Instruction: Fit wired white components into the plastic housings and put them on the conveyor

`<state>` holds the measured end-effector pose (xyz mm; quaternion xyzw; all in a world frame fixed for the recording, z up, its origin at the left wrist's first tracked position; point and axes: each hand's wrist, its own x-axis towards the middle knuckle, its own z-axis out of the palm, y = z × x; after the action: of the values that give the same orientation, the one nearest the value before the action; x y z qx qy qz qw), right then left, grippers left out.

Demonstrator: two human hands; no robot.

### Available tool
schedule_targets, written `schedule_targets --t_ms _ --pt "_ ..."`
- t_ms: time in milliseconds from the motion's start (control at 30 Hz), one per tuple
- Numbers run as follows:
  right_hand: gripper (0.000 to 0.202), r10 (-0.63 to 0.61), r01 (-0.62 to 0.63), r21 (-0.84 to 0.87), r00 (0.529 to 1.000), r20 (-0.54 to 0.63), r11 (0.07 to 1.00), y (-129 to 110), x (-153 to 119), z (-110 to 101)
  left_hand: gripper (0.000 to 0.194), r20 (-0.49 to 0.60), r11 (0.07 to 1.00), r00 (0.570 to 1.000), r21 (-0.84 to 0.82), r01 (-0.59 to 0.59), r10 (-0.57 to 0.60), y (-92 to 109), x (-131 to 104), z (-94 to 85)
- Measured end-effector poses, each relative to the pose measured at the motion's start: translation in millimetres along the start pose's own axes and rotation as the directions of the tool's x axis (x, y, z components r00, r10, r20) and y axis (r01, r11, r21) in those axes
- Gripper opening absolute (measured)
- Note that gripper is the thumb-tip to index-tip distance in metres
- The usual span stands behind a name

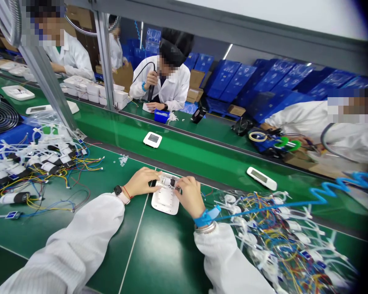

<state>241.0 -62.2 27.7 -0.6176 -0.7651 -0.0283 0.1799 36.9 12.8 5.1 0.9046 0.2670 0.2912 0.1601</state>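
White housing [166,204] on the green table [165,253], lying between the two hands. Left hand [142,181]: fingers curved, tips at the housing edge nearest it; grasping or only touching, cannot tell. Right hand [190,196]: fingers bent in beside the small cylindrical part [168,181] inside; pinch unclear. Beyond the left hand, small white rings [123,160]; outward of the right, heaped wired parts [282,243].

The green tabletop [159,255] was brightly lit and marked by a soft, pale glare, while the view's right edge was swallowed by blackness, blue-fringed near the top.
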Motion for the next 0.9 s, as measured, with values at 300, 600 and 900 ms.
schedule_targets --t_ms 300,600,900 --pt "0.003 -0.01 0.003 0.121 0.999 0.053 0.993 7.6 2.9 7.9 0.021 0.012 1.0 1.0 -0.019 -0.008 0.008 -0.9 -0.3 -0.3" --pt "0.008 0.005 0.01 0.191 0.997 -0.076 0.982 18.4 -4.0 21.2 0.02 0.017 1.0 1.0 -0.027 0.0 0.001 0.1 -0.3 -1.5" --pt "0.017 -0.109 0.079 -0.191 0.983 -0.15 0.978 2.6 -29.7 16.3 0.019 0.022 1.0 1.0 0.01 0.009 -0.009 2.5 -0.2 -0.6"
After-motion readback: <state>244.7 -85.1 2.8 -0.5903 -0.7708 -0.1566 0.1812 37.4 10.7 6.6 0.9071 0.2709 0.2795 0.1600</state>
